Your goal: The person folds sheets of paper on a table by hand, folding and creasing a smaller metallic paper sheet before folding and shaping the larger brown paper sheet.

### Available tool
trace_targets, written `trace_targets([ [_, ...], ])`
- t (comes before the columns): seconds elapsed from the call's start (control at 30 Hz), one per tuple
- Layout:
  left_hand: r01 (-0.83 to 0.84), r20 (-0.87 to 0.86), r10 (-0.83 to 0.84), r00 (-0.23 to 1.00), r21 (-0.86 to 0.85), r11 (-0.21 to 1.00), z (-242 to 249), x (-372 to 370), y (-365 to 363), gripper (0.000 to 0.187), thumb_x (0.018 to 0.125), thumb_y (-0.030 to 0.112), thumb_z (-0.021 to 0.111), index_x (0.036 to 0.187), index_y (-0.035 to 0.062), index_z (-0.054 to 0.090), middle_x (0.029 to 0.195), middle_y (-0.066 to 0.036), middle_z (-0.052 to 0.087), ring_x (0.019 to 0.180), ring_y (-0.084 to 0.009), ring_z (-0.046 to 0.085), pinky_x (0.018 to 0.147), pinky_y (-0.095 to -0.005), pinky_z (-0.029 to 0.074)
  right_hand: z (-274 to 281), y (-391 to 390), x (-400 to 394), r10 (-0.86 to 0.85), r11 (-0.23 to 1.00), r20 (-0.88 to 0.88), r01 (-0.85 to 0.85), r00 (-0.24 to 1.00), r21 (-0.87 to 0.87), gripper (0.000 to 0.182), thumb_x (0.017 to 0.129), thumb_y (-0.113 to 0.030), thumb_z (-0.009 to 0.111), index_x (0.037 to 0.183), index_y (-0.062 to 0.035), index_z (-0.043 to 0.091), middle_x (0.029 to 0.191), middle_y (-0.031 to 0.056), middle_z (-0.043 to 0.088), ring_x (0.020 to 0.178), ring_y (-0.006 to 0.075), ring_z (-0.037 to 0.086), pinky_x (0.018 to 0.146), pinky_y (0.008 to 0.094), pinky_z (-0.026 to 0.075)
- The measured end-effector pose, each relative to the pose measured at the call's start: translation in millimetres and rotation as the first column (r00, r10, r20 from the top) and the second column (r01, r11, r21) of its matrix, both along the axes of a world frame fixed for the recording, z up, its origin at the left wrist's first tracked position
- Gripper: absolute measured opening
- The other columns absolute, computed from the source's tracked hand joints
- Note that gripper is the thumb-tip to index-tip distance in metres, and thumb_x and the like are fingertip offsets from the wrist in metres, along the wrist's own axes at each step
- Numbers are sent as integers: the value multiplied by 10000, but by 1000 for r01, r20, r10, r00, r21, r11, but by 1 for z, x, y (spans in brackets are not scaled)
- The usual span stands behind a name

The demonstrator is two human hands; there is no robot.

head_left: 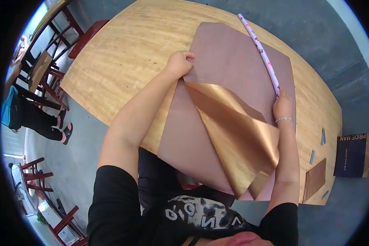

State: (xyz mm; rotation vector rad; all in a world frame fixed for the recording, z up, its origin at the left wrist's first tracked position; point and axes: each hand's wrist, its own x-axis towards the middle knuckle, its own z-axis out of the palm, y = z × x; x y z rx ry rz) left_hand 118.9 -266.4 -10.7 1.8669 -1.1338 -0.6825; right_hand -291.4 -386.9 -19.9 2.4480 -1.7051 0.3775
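Pinning a mauve sheet at its left edge, with a patterned roll laid along its right side

Standing well off to the left of the mauve sheet is 1 other person in dark trousers, among reddish wooden chairs. The sheet itself lies on a wooden table, its near edge reaching past the tabletop toward the wearer's lap.

At the sheet's left edge, the left hand has its fingers curled in, thumb and fingertips apparently pinching the border, probably so that the broad paper does not slide. From near that hand, a gold, shiny flap runs across the sheet's near half, bent and lifted; whether it is the sheet's own reverse or a 2nd piece, I cannot tell.

Along the sheet's right side rests a pale purple roll, its far tip past the sheet's far edge, perhaps serving as a weight. The right hand is at the roll's near end; I cannot tell whether its fingers grasp the roll or merely press it.

Right of the sheet lie small grey-blue pieces and 1 flat brown piece, seemingly set aside for working room. Farthest right of it is a navy bag, beyond the table.
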Motion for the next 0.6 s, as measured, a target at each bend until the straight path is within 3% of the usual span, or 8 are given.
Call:
trace_targets([
  [0.07, -7, 130, 4, 992, 24, 1000, -7, 4, -5, 411, 717, 34, 697, 1126, 63, 730, 930, -146, 748, 794, -227, 715, 741, -336, 556, -7, 3, -2, 76, 993, 25, -73, 997, -91, 388, 910, -56, 558, 1297, -32, 557, 1031, 241, 666, 987, 429, 607, 860, 512, 497],
  [0.2, -8, 97, 3, 995, 47, 999, -6, 6, -2, 453, 696, 47, 719, 1148, 71, 722, 994, -163, 746, 870, -252, 725, 789, -343, 559, -11, 17, -1, 97, 995, 70, -97, 993, -7, 400, 903, -58, 561, 1303, -55, 560, 1084, 234, 647, 981, 422, 594, 857, 501, 492],
  [0.3, -6, 124, 3, 992, 23, 1000, -10, 7, -3, 440, 719, 73, 719, 1159, 72, 718, 1002, -155, 745, 874, -248, 722, 806, -337, 559, -15, 26, -3, 255, 965, 87, -259, 963, 37, 426, 902, -156, 601, 1323, -105, 567, 1157, 177, 645, 1019, 387, 583, 888, 476, 487],
  [0.4, -17, 106, 16, 994, 5, 1000, -18, 12, -4, 420, 744, 106, 726, 1161, 60, 715, 1017, -162, 740, 887, -249, 721, 820, -340, 557, 15, 57, 17, 205, 956, 158, -232, 966, 181, 449, 898, -205, 609, 1332, -100, 566, 1204, 168, 642, 1054, 375, 581, 938, 469, 467],
  [0.47, 19, 155, -13, 988, -38, 999, -20, 13, -2, 397, 783, 163, 797, 1150, 36, 711, 916, -78, 718, 813, -169, 664, 767, -317, 540, -3, 53, 9, 245, 957, 130, -262, 961, 126, 474, 900, -233, 606, 1348, -87, 558, 1264, 173, 621, 1123, 368, 573, 990, 453, 444],
  [0.53, 21, 152, -16, 988, -35, 999, -13, 10, 7, 386, 800, 183, 787, 1148, 33, 710, 948, -86, 716, 854, -174, 668, 792, -309, 538, -5, 61, 10, 450, 881, -28, -449, 892, -149, 458, 924, -223, 591, 1354, -71, 554, 1286, 175, 610, 1183, 336, 570, 1006, 426, 440],
  [0.57, 31, 151, -25, 988, -35, 999, -9, 9, 11, 376, 818, 202, 778, 1145, 31, 709, 981, -95, 715, 895, -178, 671, 818, -301, 535, -6, 63, 13, 454, 879, -25, -453, 890, -146, 458, 924, -223, 591, 1354, -71, 554, 1286, 175, 610, 1183, 336, 570, 1006, 426, 440],
  [0.6, 29, 150, -24, 988, -28, 999, -8, 10, 14, 376, 818, 202, 778, 1145, 31, 709, 981, -95, 715, 895, -178, 671, 818, -301, 535, -2, 71, 23, 252, 937, 376, -322, 892, 135, 451, 939, -231, 593, 1358, -66, 554, 1304, 175, 599, 1197, 314, 569, 1017, 409, 436],
])
